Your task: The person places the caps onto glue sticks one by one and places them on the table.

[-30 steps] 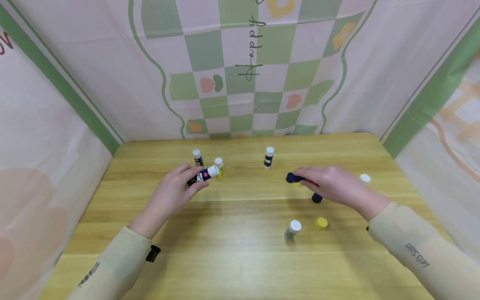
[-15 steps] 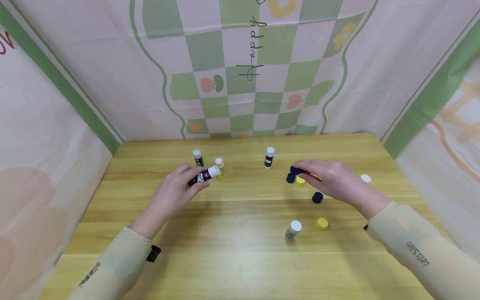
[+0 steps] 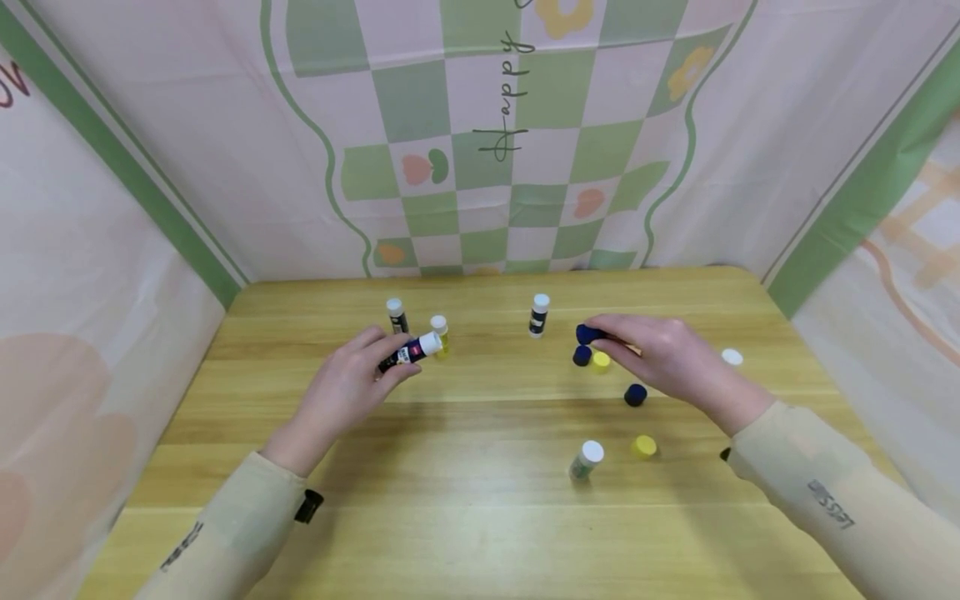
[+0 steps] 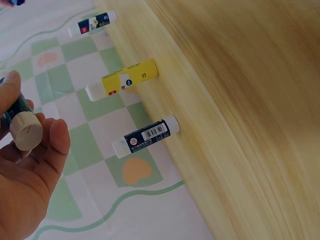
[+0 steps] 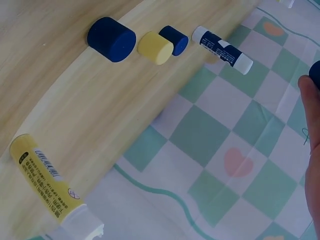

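My left hand (image 3: 348, 383) grips a dark blue glue stick (image 3: 408, 353), tilted, its white end pointing right. In the left wrist view that white end (image 4: 27, 132) faces the camera. My right hand (image 3: 660, 354) pinches a dark blue cap (image 3: 589, 333) above the table. Below it stand another dark blue cap (image 3: 582, 356) and a yellow cap (image 3: 601, 362), side by side. Behind the left hand are a yellow glue stick (image 4: 122, 80) and a dark glue stick (image 4: 147, 136), both upright with white tops.
Another dark glue stick (image 3: 537, 317) stands at the back middle. Nearer are a green-labelled glue stick (image 3: 587, 460), a yellow cap (image 3: 644, 447) and a dark blue cap (image 3: 635, 395). A yellow glue stick (image 5: 47, 180) stands right of my right hand. Patterned cloth (image 3: 480, 200) hangs behind the wooden table.
My right hand has lifted the dark blue cap away from the small caps on the table, uncovering the yellow one. The left hand has hardly moved.
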`<state>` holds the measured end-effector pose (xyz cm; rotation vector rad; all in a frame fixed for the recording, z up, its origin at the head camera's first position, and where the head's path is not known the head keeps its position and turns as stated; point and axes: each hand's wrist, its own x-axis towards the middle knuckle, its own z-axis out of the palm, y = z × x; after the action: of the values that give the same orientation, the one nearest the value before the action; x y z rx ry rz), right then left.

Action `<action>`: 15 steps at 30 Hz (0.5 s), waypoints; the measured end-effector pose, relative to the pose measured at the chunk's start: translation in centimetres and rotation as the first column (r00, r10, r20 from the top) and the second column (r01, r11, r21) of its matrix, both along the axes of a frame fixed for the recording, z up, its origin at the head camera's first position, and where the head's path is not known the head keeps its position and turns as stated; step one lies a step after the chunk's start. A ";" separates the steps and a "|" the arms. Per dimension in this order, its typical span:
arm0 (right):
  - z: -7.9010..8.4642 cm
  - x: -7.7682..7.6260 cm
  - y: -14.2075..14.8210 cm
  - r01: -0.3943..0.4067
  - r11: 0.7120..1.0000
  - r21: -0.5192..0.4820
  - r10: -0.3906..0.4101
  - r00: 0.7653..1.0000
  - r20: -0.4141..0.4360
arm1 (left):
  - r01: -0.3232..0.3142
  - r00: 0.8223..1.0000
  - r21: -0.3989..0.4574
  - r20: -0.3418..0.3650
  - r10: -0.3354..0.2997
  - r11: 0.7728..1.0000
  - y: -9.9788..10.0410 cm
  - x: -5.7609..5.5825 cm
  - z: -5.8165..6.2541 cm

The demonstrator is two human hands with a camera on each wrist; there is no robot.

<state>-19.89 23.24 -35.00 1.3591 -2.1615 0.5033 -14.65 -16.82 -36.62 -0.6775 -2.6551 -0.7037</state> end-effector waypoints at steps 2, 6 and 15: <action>0.0 0.0 -0.1 0.004 1.000 -0.001 -0.004 1.000 0.002 | 0.005 1.000 -0.003 -0.008 -0.005 1.000 0.1 -0.1 0.0; 0.1 0.1 -0.4 0.007 1.000 -0.004 -0.007 1.000 -0.004 | 0.012 1.000 -0.010 -0.016 -0.012 1.000 0.3 -0.1 0.1; 0.5 0.1 -0.7 0.015 1.000 -0.006 -0.015 1.000 -0.026 | 0.034 0.999 -0.017 -0.021 -0.034 0.999 0.9 -0.4 0.3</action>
<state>-19.79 22.52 -34.50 1.3382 -2.1458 0.4830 -15.02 -15.93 -36.27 -0.7319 -2.6390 -0.6806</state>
